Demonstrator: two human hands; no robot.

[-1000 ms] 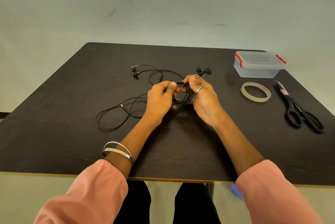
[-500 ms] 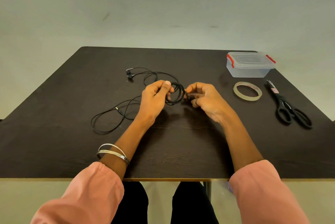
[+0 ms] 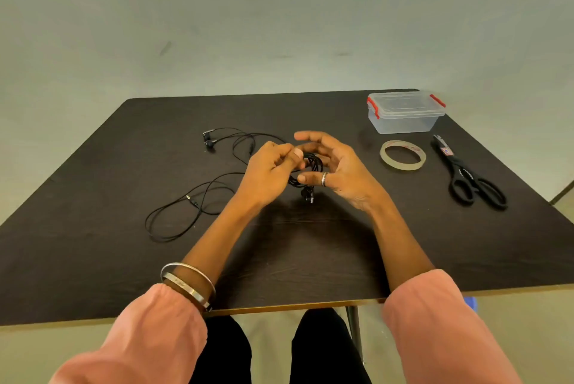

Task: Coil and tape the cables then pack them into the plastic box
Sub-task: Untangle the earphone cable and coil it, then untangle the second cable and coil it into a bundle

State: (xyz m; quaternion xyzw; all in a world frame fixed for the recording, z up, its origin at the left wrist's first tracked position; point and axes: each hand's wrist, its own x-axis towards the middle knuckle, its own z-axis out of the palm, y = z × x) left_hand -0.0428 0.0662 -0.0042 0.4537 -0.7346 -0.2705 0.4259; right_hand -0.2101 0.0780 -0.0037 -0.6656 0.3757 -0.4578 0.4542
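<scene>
Dark table (image 3: 93,259) carries two earphone cables: one loose (image 3: 198,197), one coiled (image 3: 312,166). My left hand (image 3: 270,172) pinches the coil; my right hand (image 3: 341,166) is spread beside it. One box (image 3: 403,116), one tape roll (image 3: 402,155), one scissors (image 3: 466,178) near the far right corner.

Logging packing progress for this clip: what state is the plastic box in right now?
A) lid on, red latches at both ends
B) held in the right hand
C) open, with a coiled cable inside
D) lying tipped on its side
A: the plastic box stands upright on the table with its lid on.
</scene>
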